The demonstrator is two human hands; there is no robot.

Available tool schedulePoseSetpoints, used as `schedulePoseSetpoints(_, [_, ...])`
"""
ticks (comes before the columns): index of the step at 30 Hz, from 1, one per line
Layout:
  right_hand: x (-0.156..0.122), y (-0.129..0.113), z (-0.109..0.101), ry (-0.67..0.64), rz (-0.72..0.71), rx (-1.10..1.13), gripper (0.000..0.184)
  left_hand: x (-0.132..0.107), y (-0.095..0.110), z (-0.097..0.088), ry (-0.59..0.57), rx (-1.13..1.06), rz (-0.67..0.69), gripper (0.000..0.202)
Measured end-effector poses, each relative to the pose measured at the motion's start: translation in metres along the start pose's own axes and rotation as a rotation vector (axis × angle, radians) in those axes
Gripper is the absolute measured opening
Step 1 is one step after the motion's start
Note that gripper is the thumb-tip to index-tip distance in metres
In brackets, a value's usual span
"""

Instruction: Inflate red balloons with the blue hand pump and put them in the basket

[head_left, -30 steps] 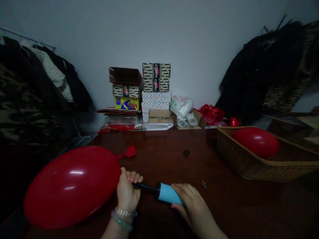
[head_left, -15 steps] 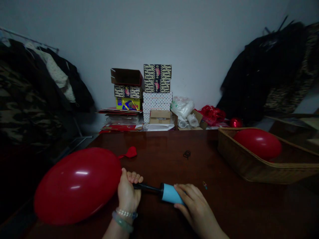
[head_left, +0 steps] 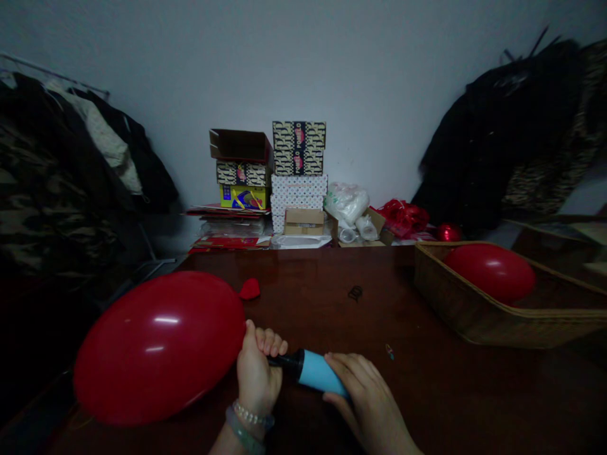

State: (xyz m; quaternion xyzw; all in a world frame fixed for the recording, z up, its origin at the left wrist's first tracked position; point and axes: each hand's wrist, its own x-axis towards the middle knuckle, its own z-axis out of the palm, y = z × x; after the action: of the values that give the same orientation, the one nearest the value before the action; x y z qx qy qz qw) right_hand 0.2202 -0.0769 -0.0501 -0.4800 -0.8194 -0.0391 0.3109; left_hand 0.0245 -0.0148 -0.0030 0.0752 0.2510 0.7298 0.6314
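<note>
A large inflated red balloon [head_left: 161, 347] lies at the left, its neck end inside my left hand [head_left: 260, 363]. That hand is closed around the black nozzle end of a hand balloon pump [head_left: 318, 371], where balloon and pump meet; the join itself is hidden by my fingers. My right hand [head_left: 367, 392] wraps the light-blue barrel of the pump from the right. Only a short piece of black shaft shows between my left hand and the barrel. Just beyond the balloon, a flat red balloon [head_left: 250, 289] rests on the table, partly covered.
A woven basket [head_left: 474, 325] at the right holds another inflated red balloon [head_left: 490, 272]. On the dark table [head_left: 303, 278] lie black bands [head_left: 355, 292] and a small clip-like item [head_left: 389, 352]. Stacked boxes [head_left: 298, 202] stand by the wall; clothes hang on both sides.
My left hand and the inflated balloon have moved right, toward the pump barrel. The barrel has shifted slightly left, and less of the black shaft shows between my hands.
</note>
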Motion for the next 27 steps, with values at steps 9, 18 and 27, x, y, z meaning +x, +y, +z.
schedulePoseSetpoints(9, [-0.001,0.028,-0.013,0.015,0.007,-0.009,0.046,0.015,0.032,0.008,0.100,-0.009,0.096,0.045])
schedulePoseSetpoints(18, [-0.001,0.018,-0.014,0.013,-0.021,0.006,0.038,0.011,0.018,0.006,0.094,-0.008,0.066,0.045])
schedulePoseSetpoints(27, [-0.002,-0.007,-0.004,0.015,-0.030,0.012,0.044,-0.007,-0.004,0.004,0.046,0.003,-0.038,0.048])
